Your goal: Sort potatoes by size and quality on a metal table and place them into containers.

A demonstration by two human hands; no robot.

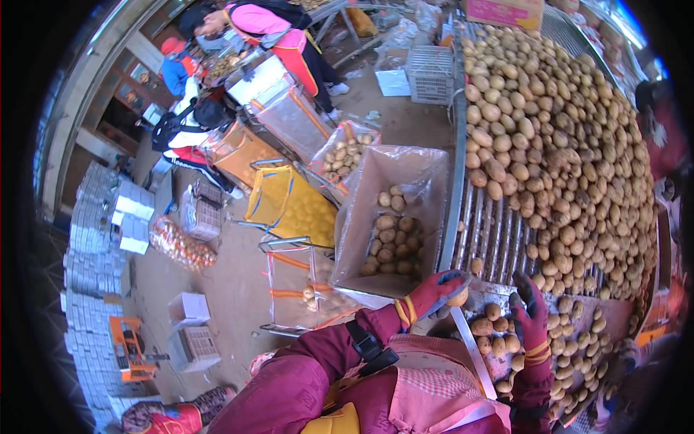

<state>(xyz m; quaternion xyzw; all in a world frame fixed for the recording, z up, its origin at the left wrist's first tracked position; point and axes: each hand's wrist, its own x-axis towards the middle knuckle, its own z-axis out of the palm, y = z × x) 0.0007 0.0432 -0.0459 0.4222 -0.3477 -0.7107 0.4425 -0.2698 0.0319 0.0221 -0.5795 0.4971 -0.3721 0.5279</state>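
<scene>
My left hand (442, 295), in a red and dark rubber-coated work glove, grips a potato (458, 297) beside the near right corner of a plastic-lined cardboard box (360, 184). Several potatoes lie on the bottom of that box. My right hand (528, 309), gloved alike, is raised with its fingers apart and holds nothing that I can see. Below and between the hands, loose potatoes (492, 328) rest on a metal surface. Past them, a large heap of potatoes (558, 130) covers much of a metal roller conveyor (490, 233).
Left of the box stand a yellow mesh bag (309, 211) with potatoes and a clear bag on a frame (287, 282). The conveyor's metal side rail (455, 206) runs along the box. Co-workers (271, 32) stand at the upper left; plastic crates (200, 347) are on the floor.
</scene>
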